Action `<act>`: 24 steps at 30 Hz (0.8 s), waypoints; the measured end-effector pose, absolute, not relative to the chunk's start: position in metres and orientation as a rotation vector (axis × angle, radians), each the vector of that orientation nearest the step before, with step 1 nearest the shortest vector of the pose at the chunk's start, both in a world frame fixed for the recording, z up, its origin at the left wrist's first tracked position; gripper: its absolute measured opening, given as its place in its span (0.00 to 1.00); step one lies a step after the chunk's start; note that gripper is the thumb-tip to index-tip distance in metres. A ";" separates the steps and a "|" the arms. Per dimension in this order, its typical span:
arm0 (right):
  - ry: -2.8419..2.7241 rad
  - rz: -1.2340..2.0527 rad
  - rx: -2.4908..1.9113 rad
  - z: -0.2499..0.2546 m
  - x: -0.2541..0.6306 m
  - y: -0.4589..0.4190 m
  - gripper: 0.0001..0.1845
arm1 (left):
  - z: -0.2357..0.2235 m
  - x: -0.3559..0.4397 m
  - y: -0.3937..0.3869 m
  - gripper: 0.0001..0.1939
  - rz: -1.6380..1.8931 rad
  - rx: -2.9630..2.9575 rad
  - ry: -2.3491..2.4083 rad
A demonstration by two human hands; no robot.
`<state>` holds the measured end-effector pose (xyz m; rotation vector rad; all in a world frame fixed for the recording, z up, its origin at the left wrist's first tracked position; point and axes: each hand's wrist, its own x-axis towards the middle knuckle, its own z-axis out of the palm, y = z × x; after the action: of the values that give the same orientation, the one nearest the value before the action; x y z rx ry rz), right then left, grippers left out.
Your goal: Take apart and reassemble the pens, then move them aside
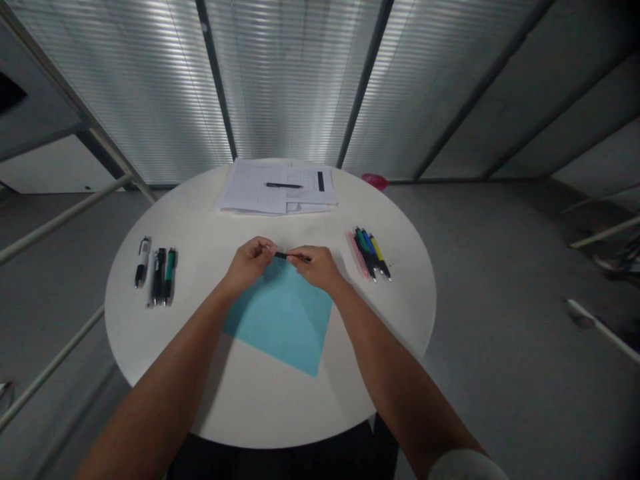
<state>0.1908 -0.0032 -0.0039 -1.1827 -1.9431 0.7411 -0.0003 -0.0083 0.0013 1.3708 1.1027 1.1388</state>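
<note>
A dark pen [281,255] lies level between my two hands, over the top edge of a light blue sheet [285,320]. My left hand [251,261] pinches its left end, where a pale tip or small part shows at the fingers. Around the other end, the fingers of my right hand [315,264] are closed. Parts of the pen are hidden behind the fingers. The blue sheet lies at a slant on the white round table [260,407], below both wrists.
Left on the table is a row of several pens [159,277]. To the right lies a bunch of several coloured pens [371,253]. Stacked papers [255,190] with a black pen [284,185] on top rest at the back. A pink object [375,181] shows past the far edge.
</note>
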 end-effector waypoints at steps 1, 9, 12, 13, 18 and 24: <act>-1.944 0.747 -1.192 -0.004 0.191 -0.003 0.10 | 0.000 -0.001 -0.008 0.13 1.148 1.378 1.074; -1.931 0.713 -1.176 -0.002 0.190 -0.004 0.10 | -0.003 -0.001 -0.007 0.14 1.168 1.378 1.076; -1.951 0.682 -1.136 -0.002 0.190 -0.004 0.10 | -0.005 -0.001 -0.007 0.14 1.132 1.414 1.088; -1.951 0.685 -1.138 -0.002 0.190 -0.004 0.10 | -0.005 -0.001 -0.007 0.13 1.123 1.420 1.077; -1.901 0.762 -1.188 -0.005 0.190 -0.004 0.10 | -0.003 -0.002 -0.007 0.15 1.120 1.374 0.999; -1.911 0.758 -1.158 -0.003 0.190 -0.004 0.10 | -0.001 0.001 -0.009 0.14 1.113 1.363 1.039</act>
<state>0.1896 -0.0041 -0.0033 -1.1581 -1.9114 0.7577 0.0007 -0.0090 -0.0010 1.3628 1.0395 1.1129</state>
